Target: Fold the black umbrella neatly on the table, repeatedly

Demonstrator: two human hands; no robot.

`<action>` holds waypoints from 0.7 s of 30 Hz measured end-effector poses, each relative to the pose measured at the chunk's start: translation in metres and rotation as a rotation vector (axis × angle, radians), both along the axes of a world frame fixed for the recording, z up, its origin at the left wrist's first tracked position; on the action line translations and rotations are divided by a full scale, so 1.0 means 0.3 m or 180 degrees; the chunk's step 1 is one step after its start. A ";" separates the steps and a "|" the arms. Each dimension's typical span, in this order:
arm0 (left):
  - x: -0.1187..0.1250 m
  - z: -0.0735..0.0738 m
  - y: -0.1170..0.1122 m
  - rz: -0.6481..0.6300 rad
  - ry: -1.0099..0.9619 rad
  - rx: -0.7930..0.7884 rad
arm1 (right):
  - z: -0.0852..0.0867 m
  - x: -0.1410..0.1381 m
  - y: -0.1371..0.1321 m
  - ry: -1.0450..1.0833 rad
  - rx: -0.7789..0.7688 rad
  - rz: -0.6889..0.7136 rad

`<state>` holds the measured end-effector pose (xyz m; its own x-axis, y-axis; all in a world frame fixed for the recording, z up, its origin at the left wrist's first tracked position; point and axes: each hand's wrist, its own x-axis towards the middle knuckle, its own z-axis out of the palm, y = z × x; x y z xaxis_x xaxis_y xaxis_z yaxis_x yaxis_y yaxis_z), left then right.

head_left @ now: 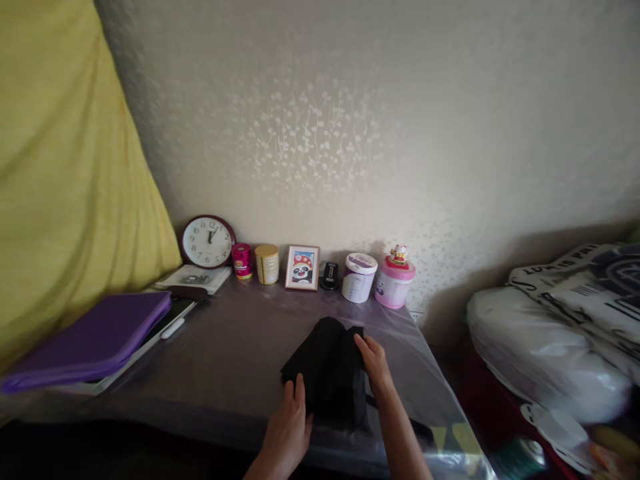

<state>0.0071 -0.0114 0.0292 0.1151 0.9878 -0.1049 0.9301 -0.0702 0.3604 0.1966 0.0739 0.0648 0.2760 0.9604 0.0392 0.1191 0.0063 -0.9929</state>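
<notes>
In the head view, the lower parts of the picture are dark, and the near side of the table (pixel 240 347) sinks into shadow, so what lies beneath its edge cannot be made out. Both forearms are cut off by the bottom border. The black cloth (pixel 320 363) lies folded on the table's near right part, between the two hands; its folds merge into one dark mass, and its lower end is hard to tell from the shadow. A dark strip trailing to its right is equally unclear. At the right border, a stuffed white plastic bag (pixel 545 353) and the printed fabric (pixel 595 280) above it are cut off, and a greenish object (pixel 520 457) below is too blurred to name. The yellow curtain (pixel 65 133) runs out of the frame at left, beside a purple folder (pixel 95 333). The black device (pixel 329 275) between the framed panda picture (pixel 303 269) and the white-and-purple tub (pixel 359 280) is too small to identify. The right hand (pixel 373 363) grasps the cloth's right edge with bent fingers. The left hand (pixel 290 423) has its fingers partly extended at the cloth's near left edge, thumb apart; whether it pinches any fabric I cannot tell
</notes>
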 end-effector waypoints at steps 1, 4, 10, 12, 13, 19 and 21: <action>-0.001 0.005 0.000 -0.0006 -0.0005 -0.0016 | 0.014 -0.021 0.013 0.0056 0.0016 0.0050; -0.003 0.017 0.002 -0.0031 -0.0033 -0.0036 | 0.039 -0.082 0.055 0.0160 0.0101 0.0142; 0.000 0.034 0.003 -0.0054 0.0032 -0.0019 | 0.030 -0.169 0.122 0.0091 0.0078 0.0078; 0.000 0.041 0.002 -0.0079 0.0083 -0.0044 | 0.019 -0.194 0.139 0.0061 0.0007 0.0078; -0.001 0.044 0.002 -0.0102 0.0100 -0.0052 | 0.013 -0.206 0.147 0.0037 -0.0036 0.0085; -0.007 0.029 0.002 -0.0169 0.0177 0.0076 | -0.038 -0.270 0.190 -0.0449 -0.0351 0.0201; -0.007 0.019 0.003 -0.0169 0.0194 0.0151 | -0.054 -0.277 0.199 -0.0773 -0.0417 0.0236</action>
<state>0.0052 -0.0104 0.0348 0.1624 0.9845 -0.0666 0.9447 -0.1357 0.2984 0.1135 0.1337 0.0486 0.2026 0.9788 -0.0300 0.3575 -0.1024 -0.9283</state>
